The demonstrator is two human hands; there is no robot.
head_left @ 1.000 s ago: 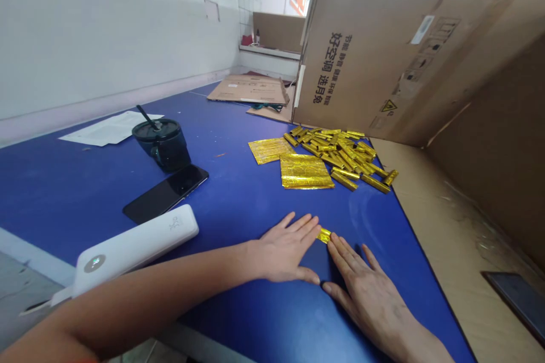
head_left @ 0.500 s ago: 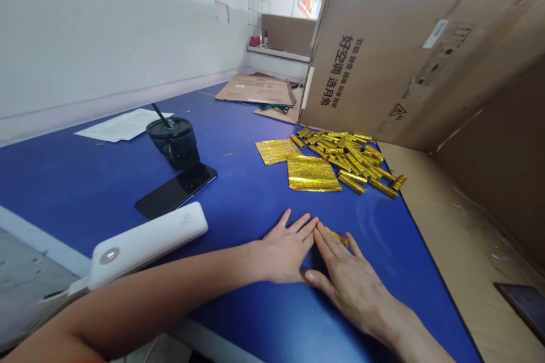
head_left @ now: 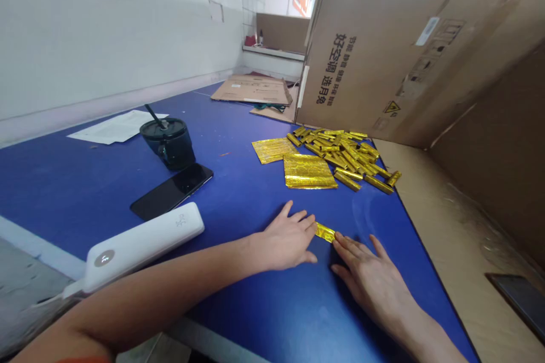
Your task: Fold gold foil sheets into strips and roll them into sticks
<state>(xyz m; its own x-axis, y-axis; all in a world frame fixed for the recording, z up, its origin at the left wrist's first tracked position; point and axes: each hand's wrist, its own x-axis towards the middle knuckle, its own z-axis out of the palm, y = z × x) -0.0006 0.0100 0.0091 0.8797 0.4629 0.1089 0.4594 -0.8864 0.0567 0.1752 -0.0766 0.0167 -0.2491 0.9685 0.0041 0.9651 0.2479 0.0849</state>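
A small rolled gold foil piece (head_left: 325,232) lies on the blue table (head_left: 238,204) between my fingertips. My left hand (head_left: 289,241) rests flat on the table, fingers stretched out, tips touching the roll's left end. My right hand (head_left: 368,278) also lies flat and open, its fingertips at the roll's right end. Further back sit two flat gold foil sheets (head_left: 307,171) and a pile of several finished gold rolls (head_left: 347,156).
A white power bank (head_left: 142,244), a black phone (head_left: 172,190) and a dark lidded cup with a straw (head_left: 167,142) stand to the left. White paper (head_left: 117,126) lies far left. Large cardboard sheets (head_left: 404,51) wall off the right; another dark phone (head_left: 519,298) lies on cardboard.
My hands, which were pressed together over the foil roll half a second ago, have slid apart, and the roll now shows between the fingertips.
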